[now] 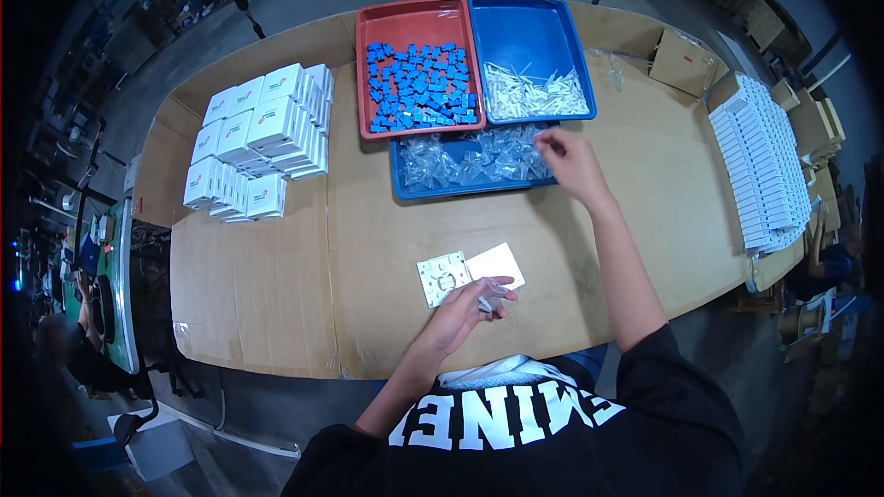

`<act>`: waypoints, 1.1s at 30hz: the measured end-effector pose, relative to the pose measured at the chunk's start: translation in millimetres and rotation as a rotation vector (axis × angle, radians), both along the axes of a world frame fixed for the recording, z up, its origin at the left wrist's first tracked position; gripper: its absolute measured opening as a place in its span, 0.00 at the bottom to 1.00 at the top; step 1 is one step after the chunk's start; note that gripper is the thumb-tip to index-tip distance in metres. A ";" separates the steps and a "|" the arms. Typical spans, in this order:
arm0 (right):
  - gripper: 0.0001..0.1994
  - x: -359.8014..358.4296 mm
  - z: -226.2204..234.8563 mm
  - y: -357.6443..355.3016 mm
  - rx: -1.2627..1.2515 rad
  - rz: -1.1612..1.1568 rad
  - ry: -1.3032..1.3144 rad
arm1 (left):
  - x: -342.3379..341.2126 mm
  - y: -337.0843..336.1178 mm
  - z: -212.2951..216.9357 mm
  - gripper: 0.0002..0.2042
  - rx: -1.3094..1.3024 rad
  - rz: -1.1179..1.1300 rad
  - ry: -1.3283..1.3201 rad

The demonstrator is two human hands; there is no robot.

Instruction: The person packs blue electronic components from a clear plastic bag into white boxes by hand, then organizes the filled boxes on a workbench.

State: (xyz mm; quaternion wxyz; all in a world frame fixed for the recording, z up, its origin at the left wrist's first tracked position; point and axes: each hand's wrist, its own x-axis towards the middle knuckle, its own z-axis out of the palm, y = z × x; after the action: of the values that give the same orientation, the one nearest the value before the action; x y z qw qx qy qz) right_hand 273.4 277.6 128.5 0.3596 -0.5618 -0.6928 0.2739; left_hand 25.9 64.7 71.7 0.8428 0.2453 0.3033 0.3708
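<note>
My left hand is closed around a small clear plastic bag, low over the near middle of the table. Just beyond it lie a white square plate with cut-outs and a plain white square panel, side by side. My right hand reaches to the right end of a lower blue tray full of clear plastic bags. Its fingertips are drawn together beside the front edge of an upper blue tray with white slender pieces. Whatever those fingertips hold is too small to make out.
A red tray of small blue parts stands left of the upper blue tray. White boxes are stacked at the left, white flat pieces at the right. Cardboard walls edge the table; co-workers are at both sides.
</note>
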 end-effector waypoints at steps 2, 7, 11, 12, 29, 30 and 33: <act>0.09 3.9 -6.8 36.8 0.116 -0.116 -0.062 | 0.2 -3.6 -0.4 0.22 0.013 -0.013 0.013; 0.08 -7.8 -6.1 90.5 0.213 -0.183 -0.275 | 3.6 -9.8 5.2 0.22 0.007 0.069 0.073; 0.07 -7.4 -21.3 109.1 0.218 -0.180 -0.416 | 0.2 -16.0 10.0 0.22 -0.022 0.076 0.017; 0.08 -9.3 -20.8 110.7 0.196 -0.178 -0.411 | -1.1 -18.8 10.2 0.22 -0.047 0.071 -0.023; 0.03 -21.0 -32.0 -48.4 -0.052 -0.086 0.854 | -3.7 -7.0 16.6 0.26 -0.200 0.217 -0.293; 0.04 -29.3 -30.9 -76.6 -0.128 -0.052 0.865 | -3.1 -6.3 15.1 0.26 -0.208 0.217 -0.290; 0.05 -44.5 -25.8 -131.8 -0.272 0.020 0.841 | -1.1 -1.9 14.4 0.25 -0.231 0.208 -0.269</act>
State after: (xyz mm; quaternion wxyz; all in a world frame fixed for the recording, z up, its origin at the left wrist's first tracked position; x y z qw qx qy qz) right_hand 228.9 145.8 102.7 0.5306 -0.4366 -0.4493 0.5709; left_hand 24.8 62.8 86.1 0.8554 0.0629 0.2521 0.4480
